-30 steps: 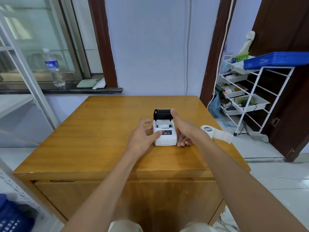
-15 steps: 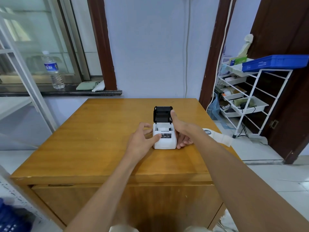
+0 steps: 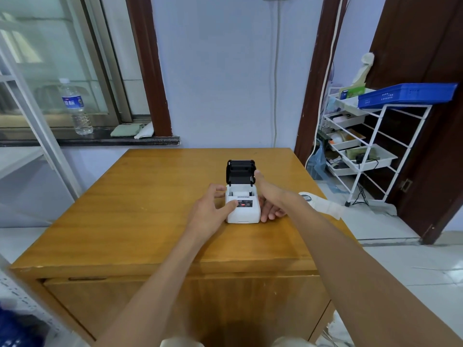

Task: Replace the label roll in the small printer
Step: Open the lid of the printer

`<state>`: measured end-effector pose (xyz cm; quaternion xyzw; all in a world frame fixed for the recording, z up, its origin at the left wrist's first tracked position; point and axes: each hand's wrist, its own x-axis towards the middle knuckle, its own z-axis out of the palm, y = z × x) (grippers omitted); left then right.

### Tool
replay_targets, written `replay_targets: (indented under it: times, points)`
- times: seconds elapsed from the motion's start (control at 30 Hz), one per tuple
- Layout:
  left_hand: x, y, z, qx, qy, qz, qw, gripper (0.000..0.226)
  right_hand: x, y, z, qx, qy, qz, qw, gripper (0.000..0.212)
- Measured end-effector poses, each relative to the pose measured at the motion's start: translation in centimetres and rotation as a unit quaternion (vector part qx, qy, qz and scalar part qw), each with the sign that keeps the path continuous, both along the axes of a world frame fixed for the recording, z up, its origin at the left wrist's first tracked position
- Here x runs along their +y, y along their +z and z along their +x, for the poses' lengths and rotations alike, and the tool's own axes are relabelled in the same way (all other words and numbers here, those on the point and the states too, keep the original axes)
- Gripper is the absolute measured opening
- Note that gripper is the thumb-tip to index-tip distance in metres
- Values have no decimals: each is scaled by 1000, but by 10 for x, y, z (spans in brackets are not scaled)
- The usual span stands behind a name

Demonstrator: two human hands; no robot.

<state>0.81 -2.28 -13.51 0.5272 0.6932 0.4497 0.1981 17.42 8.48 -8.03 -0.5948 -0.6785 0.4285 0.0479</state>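
Observation:
A small white printer (image 3: 243, 214) stands in the middle of the wooden table (image 3: 140, 209). Its black lid (image 3: 240, 171) stands upright and open, showing a white roll in the bay. My left hand (image 3: 209, 210) grips the printer's left side, thumb on its front top. My right hand (image 3: 271, 199) holds the right side, thumb raised against the lid's right edge. A second label roll (image 3: 307, 197) with a loose white strip lies on the table at the right edge, partly hidden by my right forearm.
A white wire rack (image 3: 370, 156) with trays and a blue tray (image 3: 406, 95) stands to the right of the table. A water bottle (image 3: 75, 106) and cloths sit on the window sill at the back left. A metal shelf frame (image 3: 37, 126) stands at the left.
The lid has swung further up to an upright position, with my right thumb following it. Both hands stay on the printer's sides. The view has tilted a little.

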Motion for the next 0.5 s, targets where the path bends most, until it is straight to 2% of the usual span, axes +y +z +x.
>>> replay_targets:
  times: [0.1, 0.23, 0.37, 0.5]
  points:
    - [0, -1, 2, 56, -4, 13, 998, 40, 0, -9, 5, 29, 22, 30, 999, 98]
    - [1, -5, 1, 107, -9, 22, 994, 39, -14, -29, 9, 9, 25, 185, 982, 81]
    - [0, -2, 3, 140, -3, -4, 990, 37, -25, -38, 7, -41, 22, 346, 937, 56]
    - [1, -1, 4, 142, -7, -7, 990, 36, -14, -22, 7, -54, 87, 457, 884, 26]
